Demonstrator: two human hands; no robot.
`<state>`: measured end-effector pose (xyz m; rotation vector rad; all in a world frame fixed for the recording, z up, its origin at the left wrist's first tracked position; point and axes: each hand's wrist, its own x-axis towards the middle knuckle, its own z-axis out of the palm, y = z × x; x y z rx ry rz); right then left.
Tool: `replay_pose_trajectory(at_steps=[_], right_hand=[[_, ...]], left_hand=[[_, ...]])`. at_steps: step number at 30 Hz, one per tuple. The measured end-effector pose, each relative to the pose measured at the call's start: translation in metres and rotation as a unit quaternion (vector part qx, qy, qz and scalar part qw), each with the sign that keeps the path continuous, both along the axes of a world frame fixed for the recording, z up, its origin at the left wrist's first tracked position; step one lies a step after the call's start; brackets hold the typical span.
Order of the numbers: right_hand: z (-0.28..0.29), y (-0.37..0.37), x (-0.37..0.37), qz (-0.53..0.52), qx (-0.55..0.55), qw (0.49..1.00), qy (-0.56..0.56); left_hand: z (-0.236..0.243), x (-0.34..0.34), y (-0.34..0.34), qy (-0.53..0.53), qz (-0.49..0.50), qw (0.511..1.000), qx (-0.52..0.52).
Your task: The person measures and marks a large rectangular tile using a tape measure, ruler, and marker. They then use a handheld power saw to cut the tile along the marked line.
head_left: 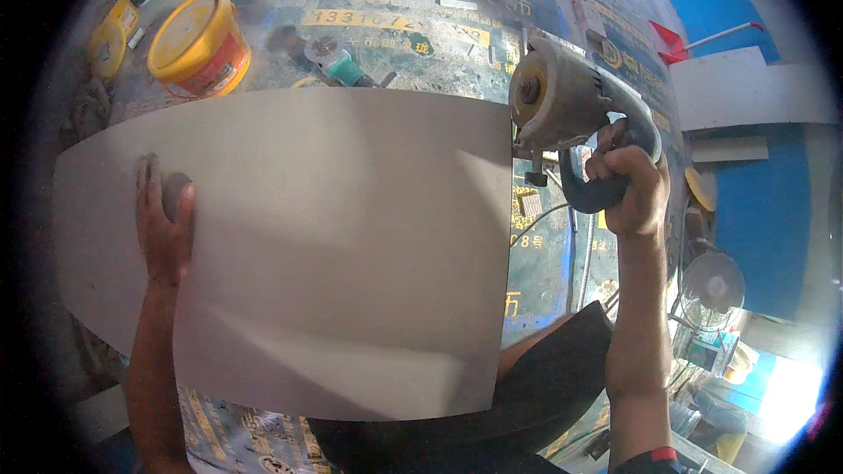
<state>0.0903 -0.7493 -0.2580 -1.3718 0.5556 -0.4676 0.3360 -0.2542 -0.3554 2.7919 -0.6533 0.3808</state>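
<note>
A large pale tile-like slab (351, 237) fills the middle and left, with bands of light and shadow across it. My left hand (165, 219) lies on its left part, fingers stretched out and thumb apart, with a dark patch between them; I cannot tell whether that is a shadow or a hole. At the slab's right edge, my right hand (628, 175) is wrapped round the looped black handle of a dusty handheld circular saw (562, 92). The round motor end of the saw points left, close beside the slab's upper right corner. Its blade cannot be made out.
A yellow bucket (204, 44) and a green angle grinder (342, 66) stand beyond the slab on the printed floor sheeting. A cable (540, 224) trails below the saw. At right are pale offcuts (729, 88) and a fan (714, 283). My dark-clothed leg (544, 386) is near.
</note>
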Motion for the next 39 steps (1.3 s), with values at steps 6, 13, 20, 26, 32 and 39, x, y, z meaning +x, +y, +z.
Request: replay_pose_trajectory(at_steps=[6, 13, 20, 26, 32, 39], right_hand=[[0.001, 0.0008, 0.0007, -0.018, 0.022, 0.999, -0.016], [0.005, 0.0025, 0.0007, -0.022, 0.024, 0.999, -0.016], [0.0053, 0.0016, 0.0015, -0.026, 0.016, 0.999, -0.009], [0.0032, -0.0035, 0.0004, 0.005, 0.015, 1.0, -0.013], [0.0049, -0.0014, -0.0014, -0.007, -0.028, 0.999, 0.025], [0.0061, -0.0023, -0.002, -0.007, 0.001, 1.0, 0.03]], left_hand=[[-0.0011, 0.0009, 0.0004, -0.002, 0.005, 1.0, 0.002], [0.0014, -0.0008, -0.0021, 0.013, 0.0, 1.0, -0.021], [-0.0005, 0.0013, 0.0004, -0.003, 0.002, 1.0, 0.013], [-0.0024, 0.0028, 0.0036, -0.008, -0.004, 1.0, 0.015], [-0.0014, 0.0029, 0.0022, -0.015, -0.003, 1.0, 0.015], [0.0014, 0.0015, -0.0015, -0.008, 0.006, 1.0, 0.014]])
